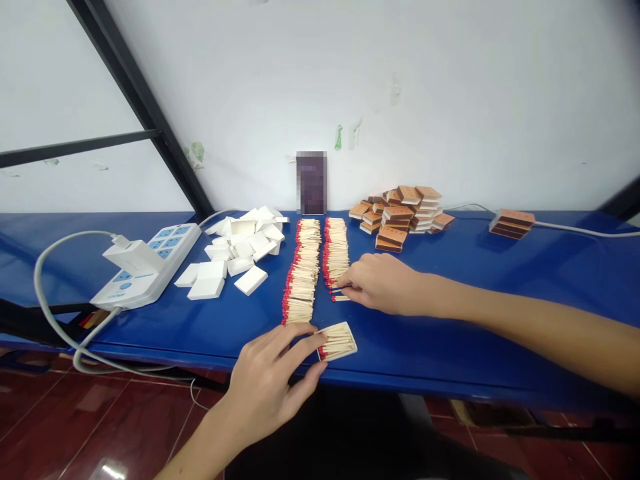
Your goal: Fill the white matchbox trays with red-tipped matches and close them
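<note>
Near the front edge of the blue table, my left hand (pixel 273 373) grips the left end of a white matchbox tray (pixel 352 337), thumb on the near side and fingers on the far side. Red-tipped matches (pixel 337 341) lie inside that tray. My right hand (pixel 383 283) reaches to the near end of the right row of matches (pixel 337 243), its thumb and forefinger closed at a few sticks there. The left row of matches (pixel 303 273) runs alongside, red heads to the left. Just what the right fingertips pinch is partly hidden.
White inner trays (pixel 243 247) are heaped at the left, beside a power strip (pixel 173 243) with a plugged-in charger (pixel 134 259) and cable. Brown matchbox sleeves (pixel 400 213) are piled at the right; several more (pixel 513 223) sit farther right. A dark upright phone-like object (pixel 313 183) leans on the wall.
</note>
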The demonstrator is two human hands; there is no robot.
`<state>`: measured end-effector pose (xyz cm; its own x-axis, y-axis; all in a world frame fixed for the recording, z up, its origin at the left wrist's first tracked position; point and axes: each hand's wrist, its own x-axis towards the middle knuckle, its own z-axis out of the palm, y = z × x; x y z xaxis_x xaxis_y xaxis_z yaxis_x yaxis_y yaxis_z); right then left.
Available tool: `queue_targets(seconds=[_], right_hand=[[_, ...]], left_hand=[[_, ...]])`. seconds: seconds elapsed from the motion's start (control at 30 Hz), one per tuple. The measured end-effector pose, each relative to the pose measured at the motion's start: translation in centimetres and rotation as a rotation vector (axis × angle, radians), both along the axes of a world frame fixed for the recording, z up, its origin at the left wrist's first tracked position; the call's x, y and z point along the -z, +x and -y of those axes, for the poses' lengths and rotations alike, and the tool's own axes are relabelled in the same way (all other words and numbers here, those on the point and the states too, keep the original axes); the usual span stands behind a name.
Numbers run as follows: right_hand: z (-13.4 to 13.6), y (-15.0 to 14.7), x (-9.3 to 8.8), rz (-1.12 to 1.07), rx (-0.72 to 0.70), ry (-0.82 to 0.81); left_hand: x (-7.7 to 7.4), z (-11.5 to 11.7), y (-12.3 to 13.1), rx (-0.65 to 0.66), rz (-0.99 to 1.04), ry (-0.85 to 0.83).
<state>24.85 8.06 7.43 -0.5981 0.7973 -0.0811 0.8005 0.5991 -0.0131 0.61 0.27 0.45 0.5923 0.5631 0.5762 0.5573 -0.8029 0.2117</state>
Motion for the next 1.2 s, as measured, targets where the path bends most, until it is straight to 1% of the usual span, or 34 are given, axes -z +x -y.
queue_targets(seconds=[0.17, 0.47, 0.63, 0.77, 1.0, 1.2], right_hand=[[-0.3, 0.2, -0.1, -0.074, 0.000, -0.071], [0.0, 0.1, -0.6, -0.104, -0.023, -0.128], [0.2, 0.1, -1.0, -0.143, -0.108, -0.210], [0.3, 0.1, -1.3, -0.161, -0.163, -0.205], [0.0, 0.4, -1.1, -0.264, -0.142, -0.257], [0.0, 0.6, -1.1, -0.296, -0.183, -0.265]], left_hand=[[0.0, 0.1, 0.0, 0.001, 0.000, -0.004], [0.0, 0.0, 0.1, 0.007, 0.008, 0.003], [0.0, 0.0, 0.0, 0.008, 0.006, -0.002], [0.0, 0.1, 0.0, -0.001, 0.006, -0.003], [-0.1, 0.1, 0.1, -0.001, 0.009, 0.011], [-0.1, 0.1, 0.1, -0.004, 0.008, 0.017]])
